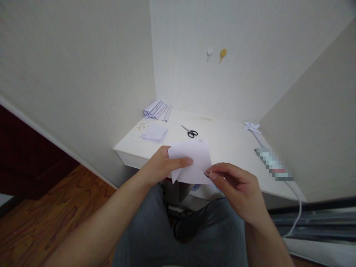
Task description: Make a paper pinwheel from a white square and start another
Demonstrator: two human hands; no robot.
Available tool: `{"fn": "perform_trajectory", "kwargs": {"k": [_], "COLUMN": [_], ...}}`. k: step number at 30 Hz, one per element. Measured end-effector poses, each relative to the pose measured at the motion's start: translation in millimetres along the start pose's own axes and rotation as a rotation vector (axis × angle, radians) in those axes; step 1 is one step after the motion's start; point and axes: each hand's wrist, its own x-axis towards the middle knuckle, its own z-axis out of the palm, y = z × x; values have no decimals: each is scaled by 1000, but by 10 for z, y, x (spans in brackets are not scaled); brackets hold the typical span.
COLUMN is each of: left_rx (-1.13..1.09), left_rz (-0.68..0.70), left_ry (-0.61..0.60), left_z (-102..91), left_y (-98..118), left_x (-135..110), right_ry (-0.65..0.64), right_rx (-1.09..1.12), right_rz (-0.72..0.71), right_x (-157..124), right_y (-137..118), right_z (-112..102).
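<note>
A square sheet of white paper [198,157], with slits or folds near its corners, is held above the table's front edge. My left hand [169,163] grips its left side, thumb lying across the top face. At the sheet's lower right edge, my right hand [236,183] pinches something small with thumb and forefinger; a dark and pale tip shows, too small to name. Behind the sheet lies a pair of scissors [190,132] with black handles. A stack of white paper squares [155,133] rests to the left.
A pile of folded paper strips [155,109] sits in the back left corner, near small pale pieces [142,126]. A folded paper pinwheel shape [252,127] lies back right. A blurred-out flat object [274,165] lies by a white cable [299,207]. Two hooks [223,54] are on the wall.
</note>
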Motion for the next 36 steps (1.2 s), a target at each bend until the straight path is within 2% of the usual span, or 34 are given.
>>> {"fn": "perform_trajectory", "kwargs": {"k": [8, 18, 26, 36], "left_rx": [-34, -27, -12, -52], "left_rz": [26, 9, 30, 54], "left_ry": [22, 29, 78, 113], "left_z": [10, 23, 68, 116], "left_y": [-8, 18, 24, -17], "left_x": [4, -18, -45, -48], "right_ry": [-28, -150, -4, 108], "right_rx": [-10, -75, 58, 88], "right_rz": [-58, -76, 65, 62], "right_x": [-8, 27, -4, 46], "right_y": [32, -61, -1, 13], "right_z": [-44, -105, -17, 34]}}
